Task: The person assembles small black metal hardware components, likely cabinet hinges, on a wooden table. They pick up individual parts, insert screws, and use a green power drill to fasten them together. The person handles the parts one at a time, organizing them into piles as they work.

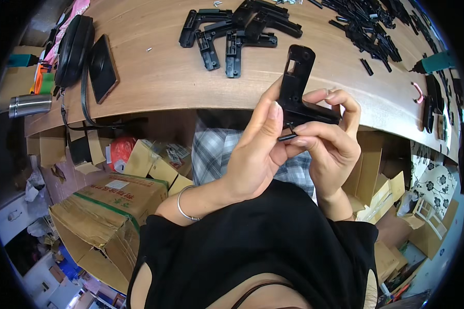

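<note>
Close to the chest, the left hand [258,149] clamps an L-shaped black plastic bracket [299,90] upright, steadying it. The right hand [332,141] pinches a short black pin [287,136] at the bracket's corner. Beyond, on the curved wooden tabletop [160,77], lie similar black brackets [239,31] and a heap of thin black strips [366,20].
</note>
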The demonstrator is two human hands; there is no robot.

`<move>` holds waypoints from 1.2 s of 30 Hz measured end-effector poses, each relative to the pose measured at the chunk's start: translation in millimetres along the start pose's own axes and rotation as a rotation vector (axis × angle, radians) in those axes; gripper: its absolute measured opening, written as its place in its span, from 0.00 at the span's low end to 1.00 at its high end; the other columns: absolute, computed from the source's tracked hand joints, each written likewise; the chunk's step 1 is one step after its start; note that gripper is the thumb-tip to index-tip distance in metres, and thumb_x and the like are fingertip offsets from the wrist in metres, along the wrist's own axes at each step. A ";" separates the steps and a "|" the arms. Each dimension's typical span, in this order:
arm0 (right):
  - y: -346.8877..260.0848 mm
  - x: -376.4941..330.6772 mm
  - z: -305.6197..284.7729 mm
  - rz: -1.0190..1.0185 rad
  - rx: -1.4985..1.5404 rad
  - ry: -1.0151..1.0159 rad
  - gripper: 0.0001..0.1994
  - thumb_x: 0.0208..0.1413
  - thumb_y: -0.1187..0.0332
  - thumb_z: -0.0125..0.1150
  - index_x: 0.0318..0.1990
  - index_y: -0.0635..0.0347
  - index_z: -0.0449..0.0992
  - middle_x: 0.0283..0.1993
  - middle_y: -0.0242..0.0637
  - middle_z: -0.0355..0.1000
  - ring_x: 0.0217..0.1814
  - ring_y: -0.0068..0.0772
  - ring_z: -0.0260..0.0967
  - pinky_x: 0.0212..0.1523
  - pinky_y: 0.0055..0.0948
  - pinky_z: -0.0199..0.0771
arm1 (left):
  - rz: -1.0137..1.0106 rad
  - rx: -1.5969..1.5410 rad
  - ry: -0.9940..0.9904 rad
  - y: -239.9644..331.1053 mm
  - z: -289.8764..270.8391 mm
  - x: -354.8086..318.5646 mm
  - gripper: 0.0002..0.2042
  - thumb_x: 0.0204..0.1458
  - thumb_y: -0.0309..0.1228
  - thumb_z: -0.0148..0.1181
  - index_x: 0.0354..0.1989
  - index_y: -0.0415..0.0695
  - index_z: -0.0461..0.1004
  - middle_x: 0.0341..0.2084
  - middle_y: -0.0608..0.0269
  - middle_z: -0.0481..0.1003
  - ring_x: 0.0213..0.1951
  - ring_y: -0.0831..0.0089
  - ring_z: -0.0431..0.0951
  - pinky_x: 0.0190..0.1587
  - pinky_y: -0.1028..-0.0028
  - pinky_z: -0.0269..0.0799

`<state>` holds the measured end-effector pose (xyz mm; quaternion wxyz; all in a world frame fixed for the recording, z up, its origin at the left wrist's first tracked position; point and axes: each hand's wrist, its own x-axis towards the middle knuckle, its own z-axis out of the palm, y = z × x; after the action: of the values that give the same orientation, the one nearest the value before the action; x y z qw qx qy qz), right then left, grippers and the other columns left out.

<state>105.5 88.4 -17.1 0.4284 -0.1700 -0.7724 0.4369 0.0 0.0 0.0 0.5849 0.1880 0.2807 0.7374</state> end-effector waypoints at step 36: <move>4.2 -4.0 -47.5 1.053 0.902 -0.289 0.03 0.53 0.76 0.54 0.33 0.66 0.74 0.30 0.33 0.72 0.31 0.20 0.69 0.34 0.17 0.69 | 0.271 0.983 -0.346 -10.5 -3.4 0.0 0.25 0.48 0.20 0.52 0.58 0.39 0.61 0.61 0.39 0.51 0.60 0.50 0.59 0.46 0.69 0.73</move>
<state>145.9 113.4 -10.8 0.0820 -0.2672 -0.3802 0.8817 5.9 1.0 -9.3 0.3653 0.5930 0.4656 0.5460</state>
